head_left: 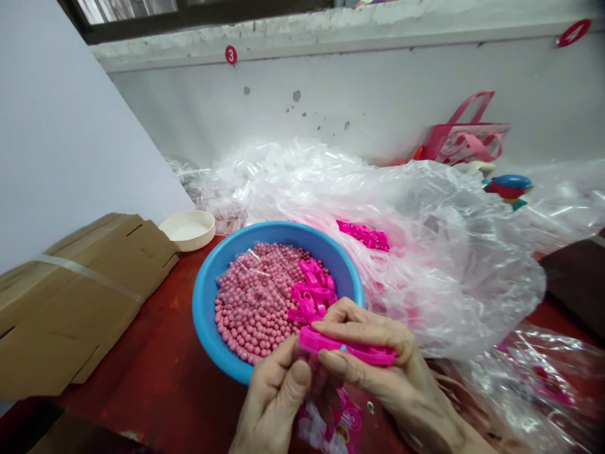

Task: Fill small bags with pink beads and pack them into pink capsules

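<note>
- A curved pink piece [347, 350] is held between both hands above the counter [142, 353], just off the near rim of a blue basin [278, 232].
- The left hand [276, 400] is closed narrowly at the piece's near end, and the right hand [371, 369] is curled along its length, with the thumb set against the underside.
- The basin is filled with pink beads [255, 302], and a heap of similar pink parts [312, 290] is piled at its near right side.
- A printed pink packet [331, 422] is seen below the hands, partly hidden.
- More pink parts [363, 234] are seen beyond the basin, beside clear plastic sheeting [425, 271] heaped over the counter.
- Flattened cardboard [80, 302] and a white dish [186, 230] are placed to the left, and a pink bag [466, 142] is seen against the wall.
- The step in hand is judged to be the handling of 1 pink part, though its exact purpose cannot be told.
- A steady 2-handed hold is judged to be called for, with the beads within reach.
</note>
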Motion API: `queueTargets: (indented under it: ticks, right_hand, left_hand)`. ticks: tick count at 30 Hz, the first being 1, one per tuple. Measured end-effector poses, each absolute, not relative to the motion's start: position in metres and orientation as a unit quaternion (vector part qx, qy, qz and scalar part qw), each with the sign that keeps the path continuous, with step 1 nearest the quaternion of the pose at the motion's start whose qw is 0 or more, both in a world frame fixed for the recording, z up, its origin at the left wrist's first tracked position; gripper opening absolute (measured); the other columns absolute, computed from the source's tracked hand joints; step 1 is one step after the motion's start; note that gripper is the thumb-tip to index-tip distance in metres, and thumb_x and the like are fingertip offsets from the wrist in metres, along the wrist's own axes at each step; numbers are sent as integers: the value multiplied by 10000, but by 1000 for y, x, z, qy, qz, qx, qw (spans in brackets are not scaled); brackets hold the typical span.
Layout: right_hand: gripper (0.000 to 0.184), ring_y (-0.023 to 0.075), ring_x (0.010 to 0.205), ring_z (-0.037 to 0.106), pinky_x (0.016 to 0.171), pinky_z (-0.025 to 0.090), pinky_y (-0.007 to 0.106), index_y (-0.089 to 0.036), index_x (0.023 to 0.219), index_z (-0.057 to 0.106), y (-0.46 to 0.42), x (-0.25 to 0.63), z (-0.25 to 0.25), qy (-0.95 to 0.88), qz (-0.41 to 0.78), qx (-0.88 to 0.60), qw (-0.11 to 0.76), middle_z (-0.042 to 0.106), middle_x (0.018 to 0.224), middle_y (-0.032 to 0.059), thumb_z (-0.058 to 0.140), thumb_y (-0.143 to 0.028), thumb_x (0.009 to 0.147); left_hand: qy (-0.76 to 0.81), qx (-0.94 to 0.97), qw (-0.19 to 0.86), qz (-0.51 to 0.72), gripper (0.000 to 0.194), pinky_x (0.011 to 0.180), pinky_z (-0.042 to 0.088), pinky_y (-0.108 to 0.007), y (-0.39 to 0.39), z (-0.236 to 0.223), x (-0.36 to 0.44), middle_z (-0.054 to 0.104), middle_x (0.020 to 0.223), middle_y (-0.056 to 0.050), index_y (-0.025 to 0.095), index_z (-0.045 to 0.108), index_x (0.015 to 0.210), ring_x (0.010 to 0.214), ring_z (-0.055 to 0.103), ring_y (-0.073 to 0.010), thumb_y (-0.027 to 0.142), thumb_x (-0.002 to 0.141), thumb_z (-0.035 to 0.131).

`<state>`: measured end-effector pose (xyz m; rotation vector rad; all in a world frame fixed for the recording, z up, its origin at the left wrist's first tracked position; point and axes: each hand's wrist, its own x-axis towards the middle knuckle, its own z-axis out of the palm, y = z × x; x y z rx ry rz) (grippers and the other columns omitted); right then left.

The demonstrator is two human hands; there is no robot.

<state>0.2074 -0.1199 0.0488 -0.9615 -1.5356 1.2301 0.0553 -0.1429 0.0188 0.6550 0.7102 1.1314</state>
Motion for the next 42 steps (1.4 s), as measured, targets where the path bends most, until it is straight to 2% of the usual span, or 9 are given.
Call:
queueTargets:
  ticks: [3,8,14,16,21,30,34,37,42]
  right_hand:
    - [191,132,714,525,542,460,240,-250,978,737,-118,213,45,-618,511,-375,465,554,829,30,675,-280,800]
    - [224,134,746,539,579,463,243,-281,1026,721,-116,220,46,-666,468,-344,468,560,805,23,654,-244,815]
    - [261,137,749,584,602,503,255,-310,1038,711,-116,222,54,-672,428,-372,476,609,823,19,662,-192,811]
    - [247,141,722,590,579,509,255,-289,1022,720,-117,221,53,-661,403,-402,489,629,795,24,668,-186,804]
    - [270,144,691,607,569,521,260,-286,1024,717,-119,220,46,-663,351,-410,519,651,760,13,680,-165,786]
    - [438,144,706,583,603,514,278,-279,1181,630,-116,219,42,-758,233,-352,497,628,796,26,617,-68,797]
    - [407,158,738,588,627,523,300,-258,1194,619,-113,220,34,-761,240,-346,493,633,836,41,587,-95,822]
    - [366,171,769,588,648,526,314,-247,1184,622,-109,221,30,-775,241,-346,472,644,857,46,577,-126,841]
    - [447,180,757,599,691,531,356,-255,1262,533,-101,220,29,-822,150,-300,460,673,857,36,539,-79,851]
  left_hand:
    - [341,238,762,496,256,820,516,-330,-142,16,52,757,824,-67,238,769,919,776,693,-208,396,719,742]
    - [260,263,818,441,299,804,519,-371,-133,22,53,748,791,-88,183,771,927,807,692,-249,350,680,785]
    - [290,256,804,452,487,607,503,-215,-123,32,60,716,696,-6,186,767,837,685,661,-174,75,381,895]
    - [331,263,770,478,483,535,475,-169,-122,32,63,685,650,23,179,748,779,630,628,-132,7,347,876]
    - [388,280,714,511,399,543,488,-152,-118,28,68,661,615,52,167,679,726,566,579,-79,-92,440,782]
    - [383,327,712,489,295,603,501,-161,-116,25,66,673,636,37,172,717,784,604,594,-87,18,550,809]
    - [368,335,715,490,260,625,502,-153,-114,20,62,701,683,20,176,733,807,640,610,-92,73,584,818]
    - [357,350,710,496,205,573,503,-156,-113,14,59,698,701,6,167,729,833,611,598,-92,159,642,805]
    - [354,365,706,492,190,451,429,-141,-111,2,55,590,615,25,149,686,821,535,529,-82,284,712,764]
